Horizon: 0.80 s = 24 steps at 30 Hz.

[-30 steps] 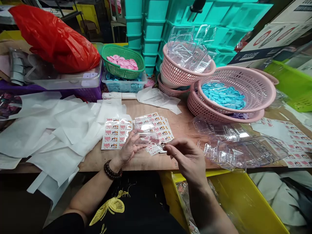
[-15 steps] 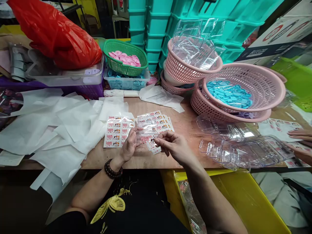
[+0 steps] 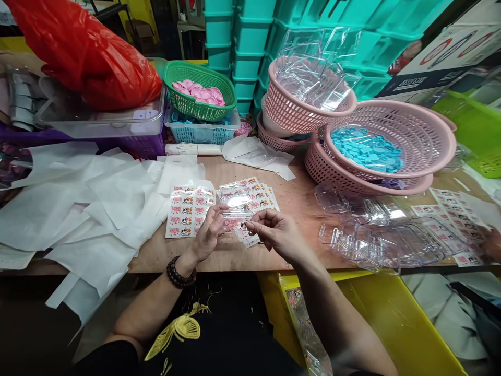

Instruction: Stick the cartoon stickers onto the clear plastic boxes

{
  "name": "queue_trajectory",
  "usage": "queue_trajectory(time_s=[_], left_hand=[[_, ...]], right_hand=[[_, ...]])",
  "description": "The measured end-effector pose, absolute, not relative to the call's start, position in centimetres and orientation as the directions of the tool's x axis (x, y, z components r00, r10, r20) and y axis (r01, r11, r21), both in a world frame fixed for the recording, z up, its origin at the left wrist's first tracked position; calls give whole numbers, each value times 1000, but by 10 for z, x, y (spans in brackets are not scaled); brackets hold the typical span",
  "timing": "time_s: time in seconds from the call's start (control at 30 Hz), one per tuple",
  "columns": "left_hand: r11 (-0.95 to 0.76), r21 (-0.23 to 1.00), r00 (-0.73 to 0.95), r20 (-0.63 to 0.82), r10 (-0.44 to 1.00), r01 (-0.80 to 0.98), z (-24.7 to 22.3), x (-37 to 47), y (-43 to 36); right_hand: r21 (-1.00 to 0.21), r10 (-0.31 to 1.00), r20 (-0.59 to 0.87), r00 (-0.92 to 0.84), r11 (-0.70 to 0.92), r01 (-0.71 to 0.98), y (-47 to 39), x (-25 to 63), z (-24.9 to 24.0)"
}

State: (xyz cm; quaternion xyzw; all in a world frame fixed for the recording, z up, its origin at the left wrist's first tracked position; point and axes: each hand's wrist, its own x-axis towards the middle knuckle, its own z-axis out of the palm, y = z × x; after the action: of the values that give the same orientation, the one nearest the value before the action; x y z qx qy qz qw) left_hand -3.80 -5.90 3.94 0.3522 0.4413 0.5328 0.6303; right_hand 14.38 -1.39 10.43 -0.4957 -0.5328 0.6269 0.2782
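A clear plastic case [image 3: 236,197] is held over the table, its left edge between the thumb and fingers of my left hand [image 3: 208,235]. My right hand [image 3: 278,234] is closed in a pinch at the right end of a small printed sticker [image 3: 230,223] with pink lettering and a cat. The sticker lies along the lower part of the case; whether it is fully stuck down I cannot tell. Just left of the case lies a sticker sheet [image 3: 180,214]. More sticker sheets [image 3: 265,195] lie beneath and behind the case.
White backing papers [image 3: 113,196] cover the table's left. Clear cases [image 3: 391,243] lie at right, below pink baskets [image 3: 415,133] with blue pieces. A green basket [image 3: 219,83] holds pink pieces. A co-worker's hand [image 3: 492,244] shows at the right edge beside sticker sheets [image 3: 450,209].
My hands and the case stay almost in place. At the right, the co-worker's hands have drawn back, baring more of the sticker sheets there. The view has shifted slightly.
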Motion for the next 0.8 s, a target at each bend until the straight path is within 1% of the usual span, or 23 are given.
queue_trajectory(time_s=[0.17,0.27,0.33,0.37,0.43,0.47,0.5,0.53,0.57,0.63,0.67,0.7,0.73,0.77,0.8], left_hand=[[168,917,62,-157,986,-363,42,-37,-59],[132,932,35,-127,991,-337,42,-34,-58],[81,946,8,-82,997,-314,41,-31,-59],[55,951,-7,-60,998,-304,41,-29,-60],[25,956,-21,-32,999,-292,41,-25,-63],[16,957,-10,-20,1000,-291,42,-23,-66],[12,955,22,-6,1000,-296,43,-21,-69],[10,953,79,14,997,-302,44,-20,-73],[10,955,159,39,987,-296,45,-20,-77],[-37,976,298,101,949,-213,46,-22,-82],[-87,987,318,128,940,-138,46,-24,-83],[-142,989,283,149,948,-45,46,-27,-82],[-186,981,189,171,967,63,45,-30,-78],[-206,963,60,198,978,174,43,-32,-73],[-200,940,-72,228,971,276,41,-34,-67]], right_hand=[[-945,876,-316,-365,-258,200,-13,143,103],[-941,881,-306,-362,-223,253,-16,144,102],[-919,908,-254,-333,-119,376,-20,146,103],[-883,929,-210,-304,-46,467,-22,147,104],[-768,973,-74,-219,85,635,-28,149,107],[-724,982,-1,-189,130,677,-31,150,108],[-714,980,47,-193,168,680,-34,153,109],[-741,968,58,-243,205,640,-37,157,110],[-791,943,36,-330,229,568,-40,163,109],[-876,867,-42,-497,207,435,-47,187,104],[-882,864,-71,-498,178,435,-52,206,100],[-854,904,-86,-418,149,498,-58,229,94],[-780,968,-67,-241,100,618,-66,255,88],[-650,1000,-10,-27,14,760,-77,283,81],[-476,988,28,154,-122,871,-89,310,73]])
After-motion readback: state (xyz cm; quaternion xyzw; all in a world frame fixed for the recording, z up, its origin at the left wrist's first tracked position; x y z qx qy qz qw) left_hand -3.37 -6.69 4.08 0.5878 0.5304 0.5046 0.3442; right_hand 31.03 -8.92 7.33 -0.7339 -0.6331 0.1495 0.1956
